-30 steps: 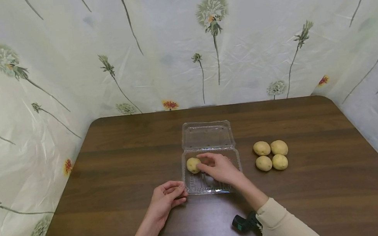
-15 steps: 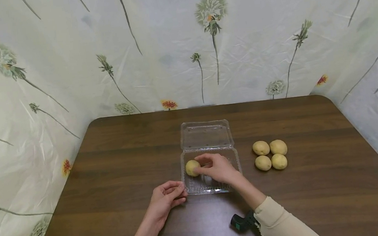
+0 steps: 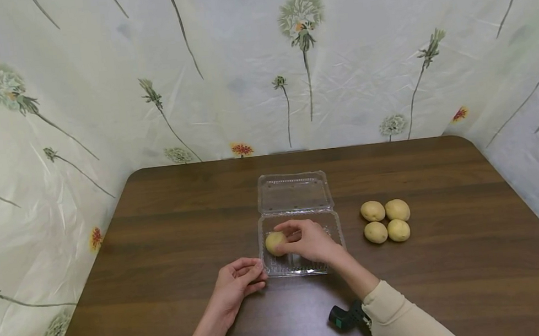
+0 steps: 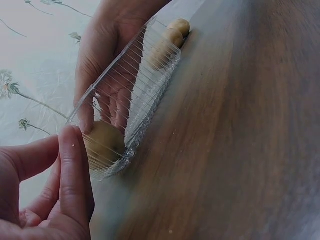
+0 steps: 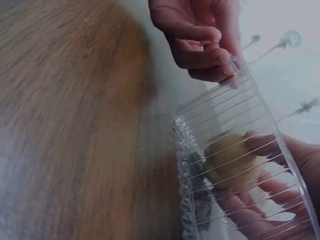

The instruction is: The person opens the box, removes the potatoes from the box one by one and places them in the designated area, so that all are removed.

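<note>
A clear plastic clamshell container [image 3: 277, 267] lies with its lid [image 3: 294, 193] folded back, away from me. My left hand [image 3: 236, 283] pinches the rim at its near left corner, thumb against fingers, as the left wrist view [image 4: 70, 175] also has it. Inside the base, toward the left side, sits a yellow potato [image 3: 275, 243]. My right hand [image 3: 310, 241] reaches in from the right and holds that potato between thumb and fingers. Through the ribbed wall in the right wrist view the potato [image 5: 232, 162] shows low in the container, with the right fingers around it.
Several potatoes [image 3: 386, 221] sit in a tight group to the right of the container on the brown wooden table [image 3: 180, 217]. Flower-printed sheeting [image 3: 240, 82] hangs behind and at both sides. A black wrist camera [image 3: 348, 317] hangs under the right forearm.
The potato in the container has shifted a little toward me, with my right hand following it. My left hand has stayed at the corner.
</note>
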### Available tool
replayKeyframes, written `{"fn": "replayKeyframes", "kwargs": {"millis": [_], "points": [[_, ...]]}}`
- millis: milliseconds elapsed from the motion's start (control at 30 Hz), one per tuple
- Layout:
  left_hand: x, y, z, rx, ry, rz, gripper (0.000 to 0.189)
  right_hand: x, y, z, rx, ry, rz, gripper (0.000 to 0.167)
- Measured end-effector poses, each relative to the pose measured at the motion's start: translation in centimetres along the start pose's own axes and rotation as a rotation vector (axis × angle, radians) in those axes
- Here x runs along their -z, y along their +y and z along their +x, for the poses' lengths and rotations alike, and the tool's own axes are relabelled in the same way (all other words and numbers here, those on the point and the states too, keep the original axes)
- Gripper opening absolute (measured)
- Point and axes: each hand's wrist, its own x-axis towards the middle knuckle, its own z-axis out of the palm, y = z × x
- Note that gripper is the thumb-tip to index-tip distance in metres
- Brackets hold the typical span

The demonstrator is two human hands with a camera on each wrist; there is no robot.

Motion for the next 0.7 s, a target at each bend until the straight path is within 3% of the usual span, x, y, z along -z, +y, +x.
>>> {"fn": "replayKeyframes", "kwargs": {"millis": [700], "points": [[0.06, 0.01, -0.06, 0.007, 0.004, 0.004, 0.025, 0.39, 0.03, -0.37, 0.044, -0.028, 0.027, 0.037]]}}
